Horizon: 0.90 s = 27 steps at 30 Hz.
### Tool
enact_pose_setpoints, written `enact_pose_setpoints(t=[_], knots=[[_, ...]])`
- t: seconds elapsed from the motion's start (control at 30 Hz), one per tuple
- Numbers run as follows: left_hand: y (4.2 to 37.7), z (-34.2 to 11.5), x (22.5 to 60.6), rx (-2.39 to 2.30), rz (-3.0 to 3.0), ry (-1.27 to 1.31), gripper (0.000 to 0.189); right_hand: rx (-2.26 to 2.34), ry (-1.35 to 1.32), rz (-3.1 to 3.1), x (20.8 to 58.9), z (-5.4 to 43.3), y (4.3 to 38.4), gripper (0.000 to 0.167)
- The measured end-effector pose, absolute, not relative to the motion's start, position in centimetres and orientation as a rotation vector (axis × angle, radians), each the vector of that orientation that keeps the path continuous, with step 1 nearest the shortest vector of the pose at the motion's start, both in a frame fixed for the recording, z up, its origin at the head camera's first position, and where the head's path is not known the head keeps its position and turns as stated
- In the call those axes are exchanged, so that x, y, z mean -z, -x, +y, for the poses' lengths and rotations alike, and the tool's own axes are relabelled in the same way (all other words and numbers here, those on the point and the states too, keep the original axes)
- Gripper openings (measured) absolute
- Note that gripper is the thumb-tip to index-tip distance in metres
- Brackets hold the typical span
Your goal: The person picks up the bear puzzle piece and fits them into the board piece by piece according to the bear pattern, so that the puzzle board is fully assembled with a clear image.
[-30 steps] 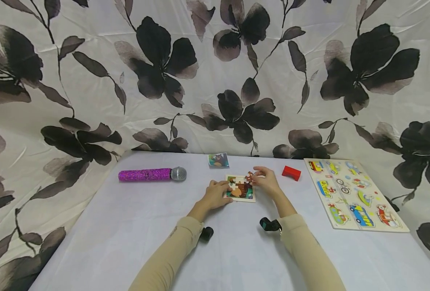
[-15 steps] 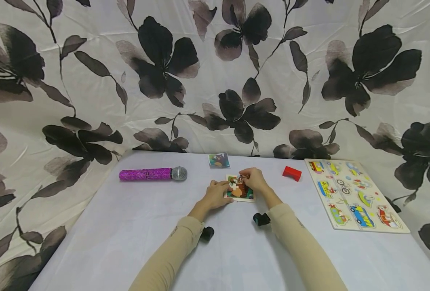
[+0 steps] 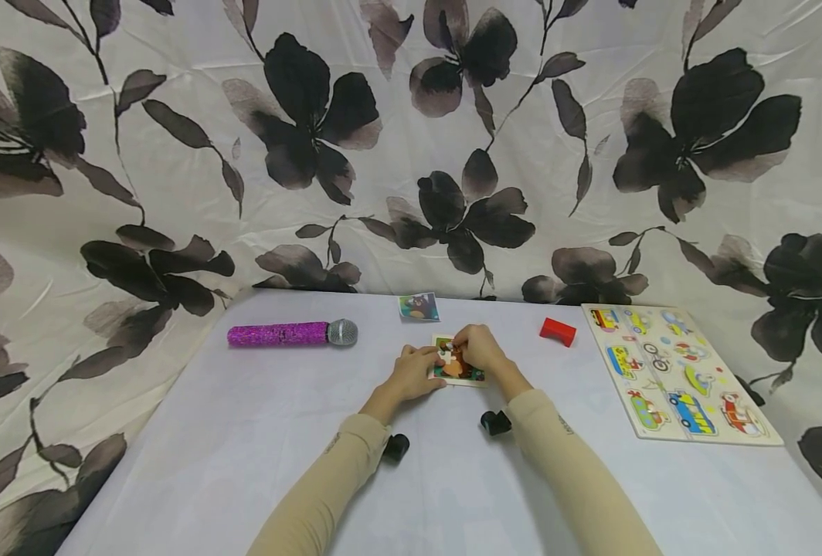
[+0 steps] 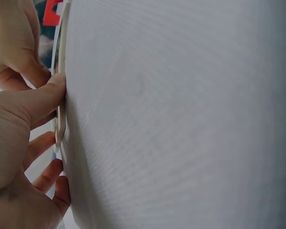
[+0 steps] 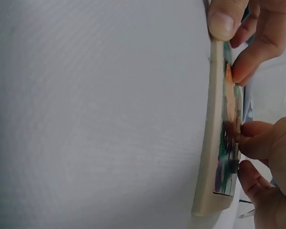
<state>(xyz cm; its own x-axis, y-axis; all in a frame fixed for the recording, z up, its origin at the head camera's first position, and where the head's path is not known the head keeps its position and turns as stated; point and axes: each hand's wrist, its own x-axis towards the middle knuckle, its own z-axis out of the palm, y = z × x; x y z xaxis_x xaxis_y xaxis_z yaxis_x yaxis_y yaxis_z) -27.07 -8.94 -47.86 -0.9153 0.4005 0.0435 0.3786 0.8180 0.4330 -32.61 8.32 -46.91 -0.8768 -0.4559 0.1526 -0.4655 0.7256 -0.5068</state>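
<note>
A small jigsaw puzzle in a pale wooden tray [image 3: 461,380] lies mid-table, its picture showing a brown bear. My left hand [image 3: 409,374] holds the tray at its left side, the thumb on the near edge, as the left wrist view shows with the left hand [image 4: 14,119] large in front. Over the upper right of the puzzle, my right hand [image 3: 482,349] pinches a puzzle piece [image 5: 235,165] close against the picture. Most of that piece is hidden by the fingers. From the right wrist, the tray [image 5: 208,143] appears nearly edge-on.
Behind the puzzle lies a small bear picture card [image 3: 419,306]. A purple glittery microphone [image 3: 293,333] lies at left. To the right are a red block [image 3: 558,331] and a wooden vehicle puzzle board [image 3: 682,371]. A floral cloth [image 3: 383,154] hangs behind the table.
My right hand has moved left from the tray's right edge, bringing the piece down onto the upper part of the puzzle. The left hand has stayed on the tray.
</note>
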Motion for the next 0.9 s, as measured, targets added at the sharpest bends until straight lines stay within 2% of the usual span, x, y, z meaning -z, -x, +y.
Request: enact_pose_setpoints(t=[0.4, 0.57, 0.7, 0.9], knots=[[27.3, -9.0, 48.1, -0.693, 2.946, -0.636, 0.033, -0.694, -0.801, -2.908, 47.6, 8.9, 32.5, 0.019], [27.2, -9.0, 48.1, -0.693, 2.943, -0.629, 0.034, -0.762, -0.673, -2.91, 47.2, 8.7, 32.4, 0.014], [27.2, -9.0, 48.1, -0.687, 2.942, -0.621, 0.034, -0.866, -0.531, -2.917, 47.1, 8.9, 32.1, 0.021], [27.3, -9.1, 48.0, -0.698, 2.936, -0.613, 0.035, -0.96, -0.556, -2.916, 47.2, 9.8, 32.0, 0.029]])
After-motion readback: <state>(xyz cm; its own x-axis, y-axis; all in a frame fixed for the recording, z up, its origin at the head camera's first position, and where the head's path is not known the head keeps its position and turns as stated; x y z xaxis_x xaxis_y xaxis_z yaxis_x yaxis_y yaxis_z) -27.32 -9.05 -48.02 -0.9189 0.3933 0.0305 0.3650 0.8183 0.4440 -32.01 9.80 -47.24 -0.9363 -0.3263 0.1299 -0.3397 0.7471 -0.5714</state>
